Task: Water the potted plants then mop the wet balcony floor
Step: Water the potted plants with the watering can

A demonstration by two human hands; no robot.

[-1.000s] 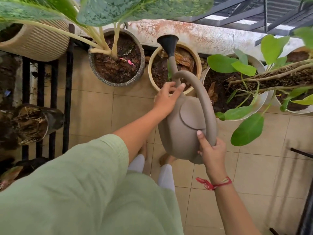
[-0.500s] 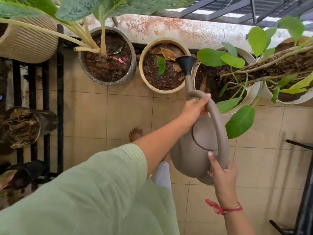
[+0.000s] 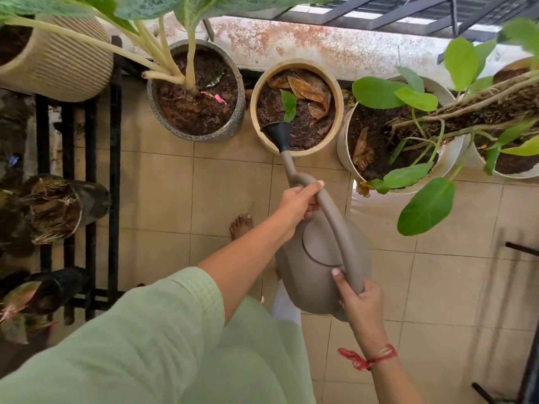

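The watering can (image 3: 315,275) swung left, spout over tan pot (image 3: 295,64).

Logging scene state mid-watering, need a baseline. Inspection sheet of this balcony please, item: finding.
surface: beige tiled floor; possible damp sheen beside the white pot, no clear puddle.
job's things: watering can tilted forward, its black rose over the tan pot soil; no water stream visible; no mop seen.
clutter: dry leaves in the tan pot; pink tag in the grey pot.
grippers: left hand grips the handle's front; right hand grips its rear.
cables: nothing seen.
surroundings: black rack with pots at left; stained parapet wall behind the pots.
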